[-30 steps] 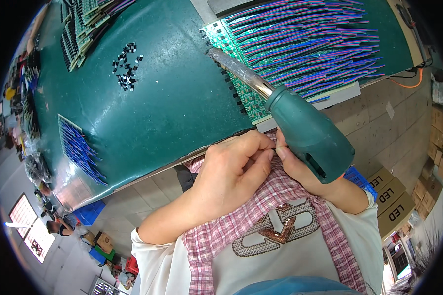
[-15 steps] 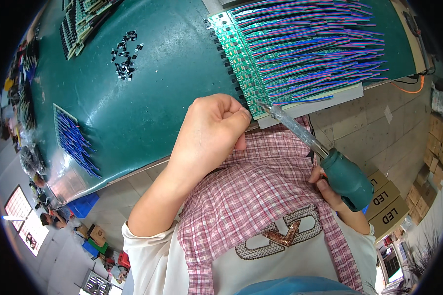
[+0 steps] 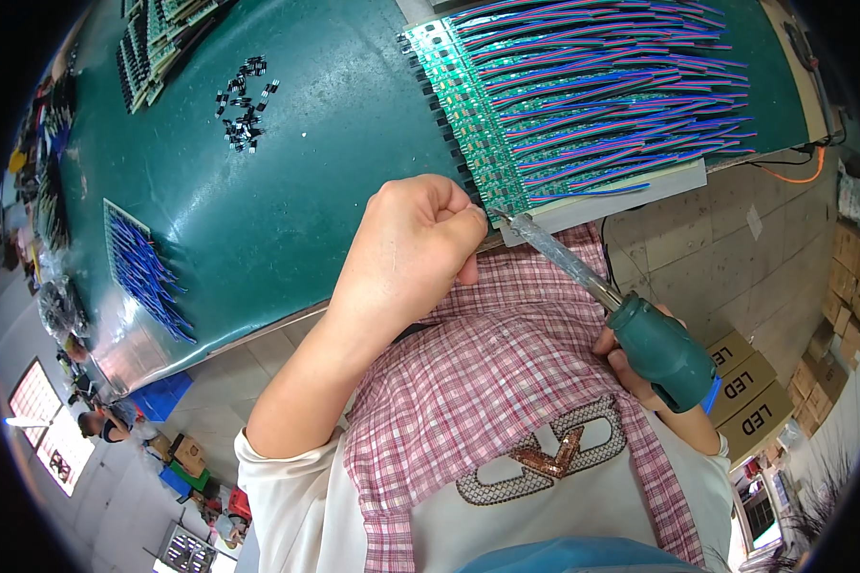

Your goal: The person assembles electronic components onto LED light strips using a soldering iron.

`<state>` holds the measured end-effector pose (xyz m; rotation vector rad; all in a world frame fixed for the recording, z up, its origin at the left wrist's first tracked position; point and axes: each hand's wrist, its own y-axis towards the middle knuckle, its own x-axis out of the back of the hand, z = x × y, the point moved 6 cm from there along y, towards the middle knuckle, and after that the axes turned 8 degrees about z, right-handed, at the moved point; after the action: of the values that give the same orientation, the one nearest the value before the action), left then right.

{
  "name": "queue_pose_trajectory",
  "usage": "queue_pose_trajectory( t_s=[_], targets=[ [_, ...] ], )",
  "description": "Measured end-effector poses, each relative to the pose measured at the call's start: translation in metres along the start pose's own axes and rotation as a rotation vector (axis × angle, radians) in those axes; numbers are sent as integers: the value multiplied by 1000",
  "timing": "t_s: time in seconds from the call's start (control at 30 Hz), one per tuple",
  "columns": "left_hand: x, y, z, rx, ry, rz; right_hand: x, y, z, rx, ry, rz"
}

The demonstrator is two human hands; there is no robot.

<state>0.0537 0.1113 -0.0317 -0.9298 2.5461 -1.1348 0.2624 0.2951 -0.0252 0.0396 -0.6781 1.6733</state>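
Observation:
A panel of green circuit boards (image 3: 463,105) lies at the table's near right. Black connectors (image 3: 437,107) line its left edge, and blue, red and black wires (image 3: 612,91) fan out to the right. My left hand (image 3: 416,239) is closed in a pinch at the panel's near left corner; what its fingertips hold is hidden. My right hand (image 3: 631,368) is wrapped round the green handle of a soldering iron (image 3: 661,349), mostly behind it. The iron slants up to the left, its tip by the panel's near corner, close to my left fingertips.
Loose black connectors (image 3: 244,110) are scattered on the green table mat (image 3: 339,105). A small board with blue wires (image 3: 143,267) lies at the left, and stacked boards (image 3: 158,48) at the far left. Cardboard boxes (image 3: 755,401) stand on the floor beyond the table's near edge.
The soldering iron has shifted slightly left, and its tip has come down toward the panel's near corner. My left hand has moved up a little and stays pinched.

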Motion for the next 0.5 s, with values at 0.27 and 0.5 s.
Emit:
queue_pose_trajectory(
  t_s=[0.27,0.5],
  targets=[
    [-1,-1,0,1,-6,-16,-2,-8,-13,87,-110,-83],
    [0,0,1,1,25,-21,1,-2,-1,119,-211,-103]
  ],
)
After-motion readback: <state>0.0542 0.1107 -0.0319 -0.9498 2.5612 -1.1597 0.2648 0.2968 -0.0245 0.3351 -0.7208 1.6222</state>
